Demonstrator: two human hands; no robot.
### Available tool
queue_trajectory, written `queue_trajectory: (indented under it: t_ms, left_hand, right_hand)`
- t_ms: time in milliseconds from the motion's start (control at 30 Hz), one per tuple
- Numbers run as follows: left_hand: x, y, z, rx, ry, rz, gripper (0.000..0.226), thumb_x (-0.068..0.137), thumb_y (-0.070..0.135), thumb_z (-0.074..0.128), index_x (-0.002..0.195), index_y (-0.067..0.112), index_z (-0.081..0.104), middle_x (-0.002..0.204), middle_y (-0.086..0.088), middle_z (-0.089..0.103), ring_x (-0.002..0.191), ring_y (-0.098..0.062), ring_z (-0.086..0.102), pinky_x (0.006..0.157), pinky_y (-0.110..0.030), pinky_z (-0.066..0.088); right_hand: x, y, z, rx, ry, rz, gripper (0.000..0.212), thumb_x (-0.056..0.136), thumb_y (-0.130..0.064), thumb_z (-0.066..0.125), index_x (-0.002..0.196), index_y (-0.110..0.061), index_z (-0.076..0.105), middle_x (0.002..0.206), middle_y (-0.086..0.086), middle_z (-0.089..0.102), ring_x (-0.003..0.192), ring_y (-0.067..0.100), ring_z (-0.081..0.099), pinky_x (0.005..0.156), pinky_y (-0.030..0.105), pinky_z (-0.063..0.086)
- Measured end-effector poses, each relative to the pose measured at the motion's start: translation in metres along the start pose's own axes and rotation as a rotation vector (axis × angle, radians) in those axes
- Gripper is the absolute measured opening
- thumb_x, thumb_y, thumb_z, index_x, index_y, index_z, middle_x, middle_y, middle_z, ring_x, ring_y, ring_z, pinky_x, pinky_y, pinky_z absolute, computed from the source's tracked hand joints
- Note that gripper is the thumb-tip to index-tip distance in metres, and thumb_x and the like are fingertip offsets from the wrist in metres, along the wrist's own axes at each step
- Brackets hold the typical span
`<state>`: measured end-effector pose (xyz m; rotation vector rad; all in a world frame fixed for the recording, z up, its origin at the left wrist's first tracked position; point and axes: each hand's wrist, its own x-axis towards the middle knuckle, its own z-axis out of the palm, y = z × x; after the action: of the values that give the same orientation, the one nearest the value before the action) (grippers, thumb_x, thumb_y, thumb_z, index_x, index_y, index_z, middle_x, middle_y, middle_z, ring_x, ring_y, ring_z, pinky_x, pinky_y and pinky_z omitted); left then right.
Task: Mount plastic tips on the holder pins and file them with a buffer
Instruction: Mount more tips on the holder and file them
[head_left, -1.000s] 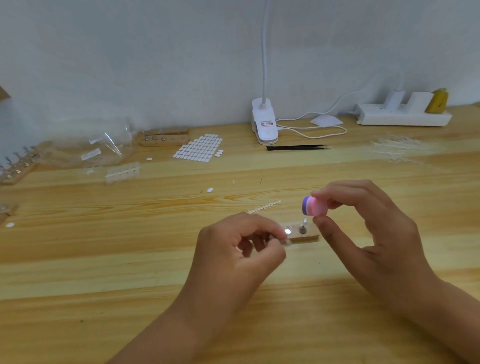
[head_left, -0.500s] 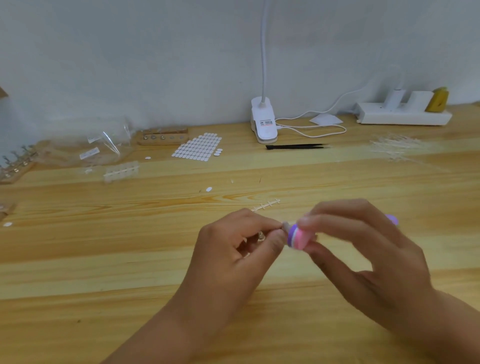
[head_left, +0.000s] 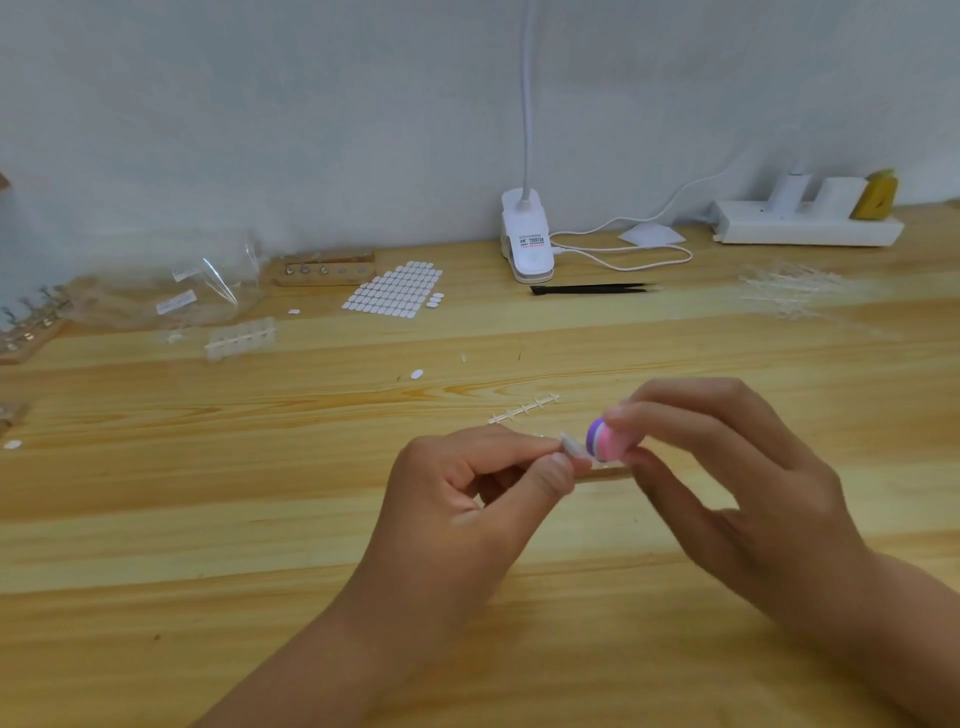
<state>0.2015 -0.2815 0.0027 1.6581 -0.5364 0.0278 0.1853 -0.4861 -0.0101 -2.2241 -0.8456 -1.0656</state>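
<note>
Near the centre of the wooden table (head_left: 208, 519), both hands are held just above the surface, close together. A small clear plastic tip (head_left: 571, 446) is pinched between the thumb and forefinger of the left hand (head_left: 467, 509), with the other fingers curled into the palm. A pink-and-purple buffer (head_left: 605, 441) is gripped by the right hand (head_left: 737, 483), between the thumb below and the fingers above. Its purple end is turned toward the tip and lies just beside it. Whether the two surfaces are touching cannot be told, since this region is blurred. A narrow pale wooden edge (head_left: 608, 474) is seen on the table directly beneath the buffer, mostly hidden by the hands. Just beyond the hands, a white plastic runner (head_left: 524, 408) is laid flat on the table. Along the back edge, from left to right, are shown clear plastic bags (head_left: 171, 291), a wooden pin holder (head_left: 326, 270), a sheet of white oval stickers (head_left: 395, 288), a white clip lamp (head_left: 525, 239) with its cable, black tweezers (head_left: 592, 288) and a white power strip (head_left: 805, 226). A clear moulded tray (head_left: 240, 338) is placed in front of the bags, and a heap of clear runners (head_left: 789, 291) in front of the power strip.
</note>
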Motion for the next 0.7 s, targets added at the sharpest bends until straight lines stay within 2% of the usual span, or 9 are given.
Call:
queue_trajectory:
  t_ms: [100,200,267,400,500,567,633,700]
  left_hand:
    - [0.001,0.001,0.001,-0.012,-0.010,-0.008,0.010,0.079,0.032,0.073,0.083,0.025,0.080,0.069,-0.002,0.071,0.063,-0.029,0.057,0.056,-0.035,0.046]
    - [-0.001,0.002,0.003,0.027,-0.033,0.044,0.013,0.081,0.035,0.071,0.082,0.026,0.080,0.065,0.008,0.069,0.057,-0.007,0.058,0.054,-0.021,0.046]
    - [0.001,0.000,0.003,0.010,-0.011,0.027,0.008,0.082,0.025,0.073,0.085,0.026,0.080,0.072,0.009,0.074,0.059,-0.004,0.062,0.056,-0.020,0.049]
    - [0.007,0.001,-0.003,-0.073,0.082,0.028,0.010,0.085,0.019,0.072,0.090,0.022,0.079,0.086,0.005,0.077,0.071,-0.008,0.070,0.063,-0.013,0.050]
    - [0.017,-0.004,-0.002,0.015,0.115,0.012,0.009,0.088,0.016,0.071,0.086,0.024,0.076,0.092,0.009,0.076,0.087,-0.012,0.072,0.076,-0.018,0.052]
    - [0.025,-0.006,0.005,0.146,0.086,0.028,0.014,0.087,0.012,0.072,0.084,0.026,0.075,0.097,0.015,0.074,0.100,-0.006,0.067,0.086,-0.015,0.047]
    - [0.030,-0.009,0.013,0.296,0.069,0.035,0.016,0.084,0.013,0.075,0.083,0.029,0.076,0.097,0.018,0.070,0.104,-0.005,0.060,0.094,-0.025,0.042]
    - [0.032,-0.013,0.020,0.375,0.049,0.024,0.014,0.083,0.019,0.074,0.082,0.033,0.074,0.090,0.018,0.068,0.098,-0.007,0.058,0.095,-0.042,0.042]
  right_hand:
    - [0.000,-0.002,0.001,0.004,0.019,-0.010,0.026,0.094,0.001,0.064,0.118,-0.010,0.065,0.109,0.007,0.065,0.103,0.018,0.063,0.090,0.031,0.051]
    - [-0.003,-0.008,0.004,0.019,-0.001,-0.086,0.024,0.097,-0.001,0.062,0.120,-0.007,0.062,0.116,0.004,0.060,0.107,0.017,0.062,0.096,0.026,0.047]
    - [-0.003,0.000,0.001,-0.028,-0.019,-0.060,0.024,0.095,0.001,0.062,0.118,-0.007,0.065,0.115,0.003,0.060,0.106,0.017,0.061,0.097,0.024,0.046]
    - [0.001,0.025,-0.002,-0.089,0.071,0.178,0.025,0.092,0.000,0.064,0.113,-0.013,0.065,0.106,0.000,0.062,0.101,0.004,0.058,0.092,0.006,0.037]
    - [-0.001,0.030,0.002,-0.045,0.062,0.321,0.021,0.093,0.000,0.068,0.109,-0.014,0.065,0.103,0.001,0.066,0.094,0.015,0.061,0.088,0.014,0.042]
    - [-0.002,0.029,0.004,-0.003,0.028,0.415,0.017,0.095,-0.004,0.067,0.107,-0.014,0.063,0.099,-0.002,0.065,0.089,0.012,0.059,0.081,0.017,0.045]
    - [-0.001,0.024,0.005,0.026,-0.020,0.478,0.009,0.098,-0.018,0.059,0.107,-0.017,0.059,0.094,-0.008,0.061,0.083,0.009,0.056,0.072,0.012,0.040]
    - [0.000,0.021,0.003,0.092,-0.091,0.511,0.020,0.093,-0.026,0.042,0.105,-0.016,0.054,0.089,-0.013,0.056,0.079,0.004,0.053,0.070,0.009,0.037]
